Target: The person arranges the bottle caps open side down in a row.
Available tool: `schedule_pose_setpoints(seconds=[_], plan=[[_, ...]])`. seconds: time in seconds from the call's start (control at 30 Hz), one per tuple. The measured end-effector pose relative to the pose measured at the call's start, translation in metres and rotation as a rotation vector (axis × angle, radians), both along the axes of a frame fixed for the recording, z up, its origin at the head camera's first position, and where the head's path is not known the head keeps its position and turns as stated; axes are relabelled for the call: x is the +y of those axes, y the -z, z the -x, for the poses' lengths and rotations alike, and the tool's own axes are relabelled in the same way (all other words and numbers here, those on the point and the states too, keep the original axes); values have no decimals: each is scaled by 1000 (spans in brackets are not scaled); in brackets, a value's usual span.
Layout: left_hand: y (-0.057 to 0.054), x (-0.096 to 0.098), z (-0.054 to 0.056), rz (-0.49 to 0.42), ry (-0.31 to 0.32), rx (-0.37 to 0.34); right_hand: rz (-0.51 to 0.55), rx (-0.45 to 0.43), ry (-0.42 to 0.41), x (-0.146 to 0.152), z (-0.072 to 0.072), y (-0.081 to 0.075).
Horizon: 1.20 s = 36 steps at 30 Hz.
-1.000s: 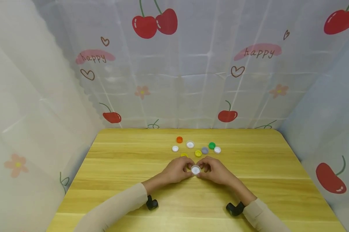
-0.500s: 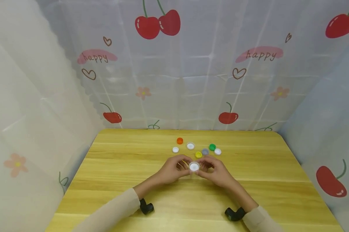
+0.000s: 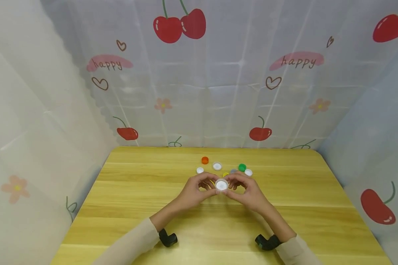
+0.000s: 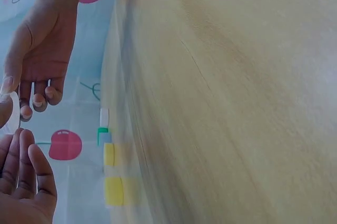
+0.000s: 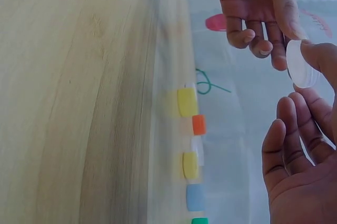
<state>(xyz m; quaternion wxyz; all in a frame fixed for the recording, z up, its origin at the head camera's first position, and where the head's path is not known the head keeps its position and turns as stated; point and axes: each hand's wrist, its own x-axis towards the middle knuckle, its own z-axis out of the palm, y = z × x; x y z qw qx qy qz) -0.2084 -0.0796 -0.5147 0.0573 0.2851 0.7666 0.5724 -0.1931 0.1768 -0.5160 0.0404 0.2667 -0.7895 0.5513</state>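
Note:
Between both hands, a round white bottle cap (image 3: 221, 184) with a translucent rim is held raised over the table. My left hand (image 3: 195, 191) pinches its left side between thumb and fingers. From the opposite side, my right hand (image 3: 250, 193) pinches it the same way. In the right wrist view the cap (image 5: 300, 65) stands well above the level of the other caps, its side towards the camera. In the left wrist view only its edge shows past the fingers (image 4: 25, 155).
Behind the hands on the wooden table (image 3: 146, 173) lie an orange cap (image 3: 205, 160), a green cap (image 3: 242, 167) and several white ones. A greyish-blue cap (image 5: 195, 197) and two yellow caps, one nearer the left hand (image 4: 114, 191), are partly covered by the hands in the head view.
Both hands have lifted the white cap up from near the tabletop and slightly away from the body. Their fingers now cover more of the caps behind.

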Motion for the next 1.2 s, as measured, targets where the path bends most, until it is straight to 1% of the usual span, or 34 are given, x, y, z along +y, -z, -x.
schedule_pose_setpoints(seconds=[0.07,0.17,0.3,0.4,0.5,0.53,0.67,0.77,0.87,1.03,1.2], plan=[[-1,0,-1,-2,11,-27,2,3,-7,0,0,0],[-4,0,-1,-31,42,-120,0,0,-8,1,0,1],[-11,1,0,-85,86,-300,3,2,-13,3,1,1],[-14,0,0,-113,95,-454,17,11,-23,4,-1,0],[-11,-1,1,-153,92,-601,23,25,-33,5,-3,-1],[-9,-1,2,-166,94,-640,24,31,-37,6,-3,-2],[-5,-1,5,-192,113,-747,19,62,-50,5,-4,-4],[-5,-1,6,-189,129,-785,11,78,-58,5,-5,-5],[-6,-1,6,-185,139,-797,-1,81,-61,5,-5,-4],[-5,-1,7,-169,144,-777,-19,72,-60,7,-5,0],[-1,-1,8,-129,135,-729,-60,50,-64,8,-6,2]])
